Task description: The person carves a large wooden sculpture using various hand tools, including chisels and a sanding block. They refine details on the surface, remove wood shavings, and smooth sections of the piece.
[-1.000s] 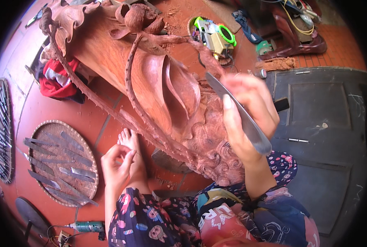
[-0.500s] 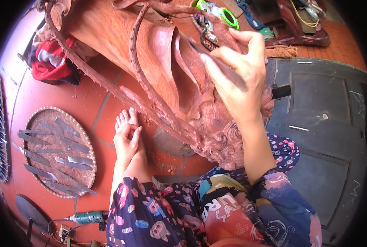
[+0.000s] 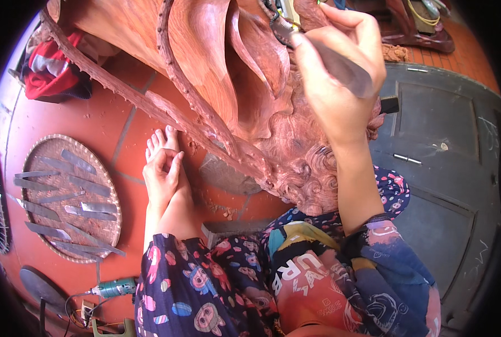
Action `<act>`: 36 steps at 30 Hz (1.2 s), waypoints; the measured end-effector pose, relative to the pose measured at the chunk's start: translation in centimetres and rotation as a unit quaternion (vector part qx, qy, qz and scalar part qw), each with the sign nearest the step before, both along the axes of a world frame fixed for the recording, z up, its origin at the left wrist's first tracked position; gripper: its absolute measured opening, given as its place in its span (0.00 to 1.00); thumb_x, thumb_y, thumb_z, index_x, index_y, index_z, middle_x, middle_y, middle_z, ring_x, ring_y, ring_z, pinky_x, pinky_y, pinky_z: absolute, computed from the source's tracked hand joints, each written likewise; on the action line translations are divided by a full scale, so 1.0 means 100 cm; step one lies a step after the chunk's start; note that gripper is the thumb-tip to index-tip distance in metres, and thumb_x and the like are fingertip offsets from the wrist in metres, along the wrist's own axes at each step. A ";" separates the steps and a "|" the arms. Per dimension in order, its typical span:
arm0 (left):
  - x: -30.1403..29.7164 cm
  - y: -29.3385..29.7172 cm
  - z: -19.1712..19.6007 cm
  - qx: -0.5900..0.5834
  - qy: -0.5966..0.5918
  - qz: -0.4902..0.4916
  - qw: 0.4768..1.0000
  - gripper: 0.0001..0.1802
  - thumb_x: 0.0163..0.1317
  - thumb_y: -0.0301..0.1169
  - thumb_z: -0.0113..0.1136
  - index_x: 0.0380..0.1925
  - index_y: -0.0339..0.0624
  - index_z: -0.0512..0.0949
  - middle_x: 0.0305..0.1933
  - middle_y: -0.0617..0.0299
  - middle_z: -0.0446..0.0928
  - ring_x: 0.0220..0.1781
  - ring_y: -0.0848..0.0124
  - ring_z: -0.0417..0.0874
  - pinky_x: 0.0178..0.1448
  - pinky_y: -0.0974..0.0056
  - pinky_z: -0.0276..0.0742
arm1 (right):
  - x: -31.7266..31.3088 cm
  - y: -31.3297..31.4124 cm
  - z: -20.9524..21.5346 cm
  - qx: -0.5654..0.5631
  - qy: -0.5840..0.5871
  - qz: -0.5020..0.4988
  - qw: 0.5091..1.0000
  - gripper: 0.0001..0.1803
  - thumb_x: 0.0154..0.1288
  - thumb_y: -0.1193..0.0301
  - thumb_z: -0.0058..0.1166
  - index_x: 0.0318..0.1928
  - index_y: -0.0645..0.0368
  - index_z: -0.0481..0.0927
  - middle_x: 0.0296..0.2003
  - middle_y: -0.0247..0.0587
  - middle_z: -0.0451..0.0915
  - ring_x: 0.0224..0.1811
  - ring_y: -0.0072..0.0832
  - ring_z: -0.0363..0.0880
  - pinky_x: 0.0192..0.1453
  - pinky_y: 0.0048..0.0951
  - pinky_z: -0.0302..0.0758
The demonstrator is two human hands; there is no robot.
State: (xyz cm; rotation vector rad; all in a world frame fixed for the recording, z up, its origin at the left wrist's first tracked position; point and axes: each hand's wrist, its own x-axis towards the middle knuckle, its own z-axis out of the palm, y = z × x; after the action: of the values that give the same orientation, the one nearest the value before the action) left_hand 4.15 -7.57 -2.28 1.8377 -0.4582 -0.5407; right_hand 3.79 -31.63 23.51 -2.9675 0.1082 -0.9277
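In my right hand (image 3: 340, 106) is a flat grey metal blade (image 3: 343, 66), its rear end lying across the palm. Thumb and fingers pinch it over the upper right part of a large reddish-brown wood carving (image 3: 301, 129). That carving has smooth curved folds, curly relief and long knobbly stems. Whether the blade's tip touches the wood is hidden behind my fingers. Down by my bare foot (image 3: 159, 141), my left hand (image 3: 165, 177) rests on the ankle with its fingers curled and the thumb against them. Nothing shows in it.
A round woven tray (image 3: 118, 205) on the tiled floor carries several flat metal blades. Below it are a green power tool (image 3: 114, 288) with a cable and a dark round disc (image 3: 45, 283). Red cloth (image 3: 51, 64) lies upper left. Grey panelled doors (image 3: 436, 135) fill the right side.
My right hand has shifted up and right, and the blade now looks steeper and shorter. The whole view has shifted a little over the carving. My left hand stays on the ankle.
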 end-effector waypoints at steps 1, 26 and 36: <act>-0.001 0.001 -0.001 0.002 0.004 0.003 1.000 0.08 0.59 0.30 0.69 0.29 0.39 0.79 0.19 0.55 0.72 0.21 0.64 0.71 0.35 0.62 0.73 | 0.001 -0.002 -0.001 0.011 -0.002 0.014 1.000 0.05 0.49 0.80 0.66 0.28 0.64 0.82 0.37 0.54 0.74 0.41 0.46 0.78 0.46 0.38 0.74; -0.003 0.003 -0.011 -0.008 0.036 0.001 0.999 0.08 0.60 0.29 0.69 0.30 0.37 0.79 0.21 0.57 0.73 0.22 0.71 0.68 0.33 0.66 0.70 | 0.004 -0.001 -0.003 0.044 -0.042 0.066 0.996 0.06 0.49 0.82 0.67 0.27 0.65 0.81 0.37 0.51 0.74 0.37 0.38 0.77 0.41 0.34 0.73; -0.001 0.004 -0.008 0.000 0.044 -0.003 0.999 0.08 0.60 0.29 0.70 0.30 0.37 0.80 0.20 0.58 0.72 0.21 0.72 0.68 0.31 0.66 0.69 | 0.000 0.002 0.002 0.009 -0.008 0.027 1.000 0.06 0.48 0.81 0.68 0.27 0.65 0.82 0.38 0.51 0.74 0.39 0.38 0.78 0.44 0.34 0.74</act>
State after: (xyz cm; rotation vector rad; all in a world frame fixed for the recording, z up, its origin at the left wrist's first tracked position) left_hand 4.02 -7.16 -3.05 1.8054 -0.4050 -0.6222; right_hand 3.74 -31.45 23.74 -2.9292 0.0353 -0.9395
